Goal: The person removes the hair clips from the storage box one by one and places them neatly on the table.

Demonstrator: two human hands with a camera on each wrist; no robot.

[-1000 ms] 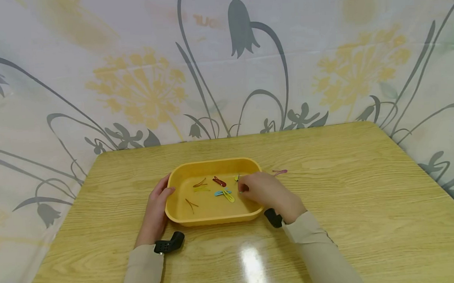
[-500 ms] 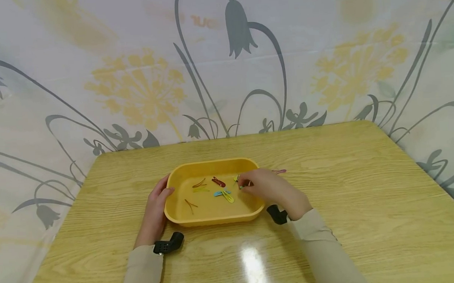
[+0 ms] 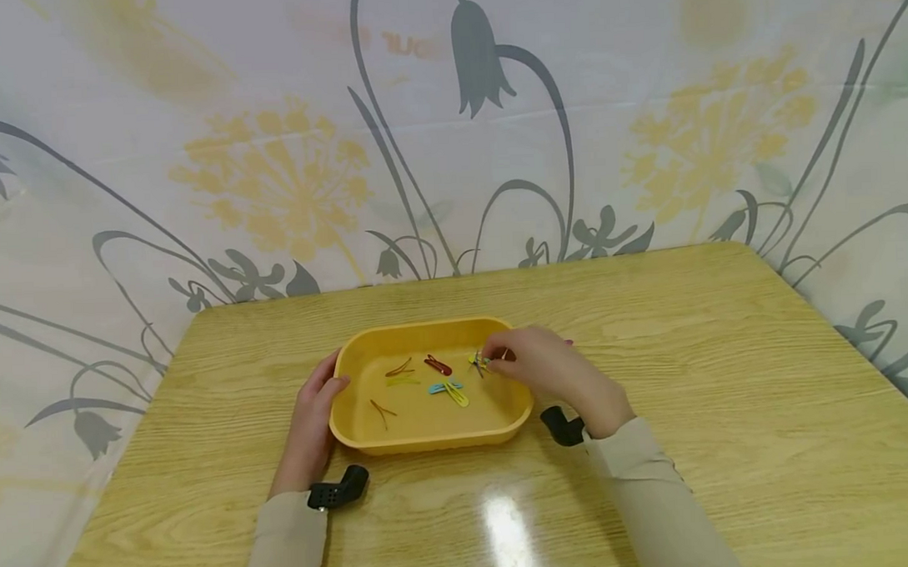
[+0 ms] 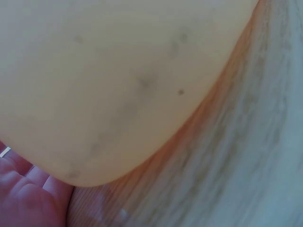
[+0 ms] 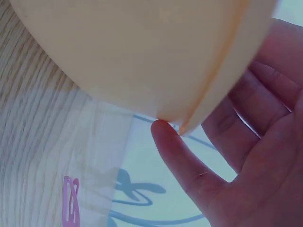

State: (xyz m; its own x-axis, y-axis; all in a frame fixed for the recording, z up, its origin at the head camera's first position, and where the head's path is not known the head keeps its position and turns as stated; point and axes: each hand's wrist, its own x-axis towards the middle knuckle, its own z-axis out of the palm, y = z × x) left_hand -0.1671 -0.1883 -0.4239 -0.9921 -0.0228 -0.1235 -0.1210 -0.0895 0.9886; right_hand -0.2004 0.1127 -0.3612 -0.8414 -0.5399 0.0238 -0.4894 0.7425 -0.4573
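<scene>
A yellow plastic tray (image 3: 429, 442) stands on the table with several hair clips in it. My left hand (image 3: 312, 418) holds its left end, thumb over the rim. Just inside the right end is my right hand (image 3: 543, 365), thumb and forefinger together at a small green-tipped hair clip (image 3: 487, 363) by other small clips; detail is too fine to make out. The tray wall hides the fingertips in the right wrist view. Near the middle lie a red clip (image 3: 438, 366), a blue clip (image 3: 437, 388) and a yellow clip (image 3: 456, 393).
Orange-brown clips (image 3: 383, 413) spread over the tray's left part. A purple hair clip (image 5: 71, 203) lies on the wooden table (image 3: 689, 350) beyond the tray's right end, mostly behind the right hand in the head view. A flower-patterned cloth (image 3: 434, 151) hangs behind the table.
My right hand has shifted up and to the right inside the tray, the green-tipped hair clip moving with its fingertips. It now covers most of the purple clip. The left hand stays put.
</scene>
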